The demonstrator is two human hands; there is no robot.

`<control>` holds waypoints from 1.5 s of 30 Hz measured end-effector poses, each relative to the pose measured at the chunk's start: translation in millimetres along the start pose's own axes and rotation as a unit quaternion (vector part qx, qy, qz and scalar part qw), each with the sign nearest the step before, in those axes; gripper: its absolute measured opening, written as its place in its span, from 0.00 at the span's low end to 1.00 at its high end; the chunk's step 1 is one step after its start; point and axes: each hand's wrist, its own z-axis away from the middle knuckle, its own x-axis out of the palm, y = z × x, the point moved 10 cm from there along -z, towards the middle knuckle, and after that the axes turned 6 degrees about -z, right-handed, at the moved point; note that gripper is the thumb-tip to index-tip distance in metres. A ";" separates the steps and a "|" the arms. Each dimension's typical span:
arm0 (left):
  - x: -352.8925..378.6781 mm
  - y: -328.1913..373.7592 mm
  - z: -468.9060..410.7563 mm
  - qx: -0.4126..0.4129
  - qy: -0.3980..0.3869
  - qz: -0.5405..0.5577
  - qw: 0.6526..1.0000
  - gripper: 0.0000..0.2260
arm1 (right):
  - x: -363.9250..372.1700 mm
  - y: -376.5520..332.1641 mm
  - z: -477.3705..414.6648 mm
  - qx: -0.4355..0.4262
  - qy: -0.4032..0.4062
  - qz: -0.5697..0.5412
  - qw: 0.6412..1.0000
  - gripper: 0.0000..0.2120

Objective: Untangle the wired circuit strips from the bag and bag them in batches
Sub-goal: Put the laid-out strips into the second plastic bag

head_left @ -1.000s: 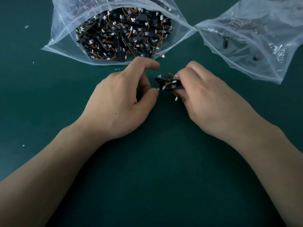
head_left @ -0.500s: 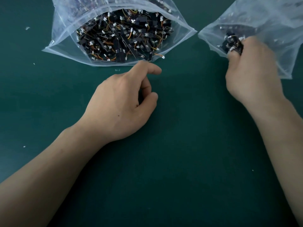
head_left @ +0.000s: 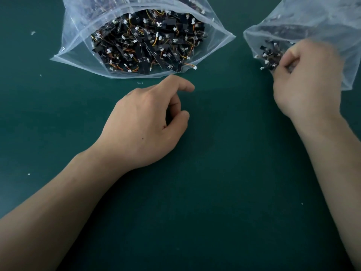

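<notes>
A clear zip bag [head_left: 218,39] lies open at the top centre, full of tangled black circuit strips [head_left: 148,42] with orange wires and white plugs. My left hand [head_left: 144,126] rests on the green mat just below that bag's mouth, fingers loosely curled and holding nothing. At the top right lies a second clear bag [head_left: 312,20]. My right hand [head_left: 306,81] is at its mouth, blurred, with its curled fingers on a small bundle of strips [head_left: 270,55] that sits just inside the opening.
The dark green mat [head_left: 214,192] covers the whole work surface. Small white scraps [head_left: 32,32] lie scattered at the left. One white plug [head_left: 194,67] sticks out of the big bag's mouth.
My right hand carried the bundle from the mat's centre up and right, into the second bag's mouth. My left hand let go of the bundle and stayed in place.
</notes>
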 end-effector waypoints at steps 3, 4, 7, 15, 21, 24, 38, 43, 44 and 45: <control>0.3 0.9 -0.2 0.005 0.003 -0.006 1.000 0.17 | 1.1 -1.2 0.8 -0.007 -0.009 -0.023 1.000 0.07; 0.2 1.1 -0.2 0.006 0.004 -0.009 1.000 0.16 | 2.5 -1.4 0.7 -0.011 -0.013 -0.024 1.000 0.10; -0.4 0.9 -0.1 0.007 0.005 -0.013 1.000 0.16 | 5.3 -1.9 -0.1 -0.017 -0.021 -0.016 1.000 0.14; 0.2 2.0 0.9 0.011 0.005 -0.020 1.000 0.13 | 2.7 9.8 11.1 0.036 -0.014 -0.079 0.996 0.11; -0.5 2.7 1.2 0.017 0.008 -0.019 1.000 0.11 | 11.7 -2.2 5.4 0.014 -0.045 -0.014 0.999 0.12; 0.4 2.5 0.9 0.019 0.006 -0.020 1.000 0.11 | 15.5 -10.3 10.8 -0.005 -0.068 0.015 0.998 0.15; 0.3 4.1 -0.1 0.023 0.002 -0.027 0.999 0.10 | 23.2 -4.7 9.4 0.003 -0.106 0.057 0.993 0.17; 0.2 4.5 0.1 0.025 0.003 -0.031 0.999 0.10 | 25.2 -3.9 10.0 0.007 -0.114 0.094 0.989 0.22; 0.0 4.5 0.0 0.025 0.003 -0.032 0.999 0.10 | 26.0 -3.8 10.1 0.008 -0.114 0.101 0.988 0.23; -0.2 4.4 -0.2 0.024 0.003 -0.033 0.999 0.10 | 26.2 -4.1 10.3 0.008 -0.111 0.105 0.988 0.23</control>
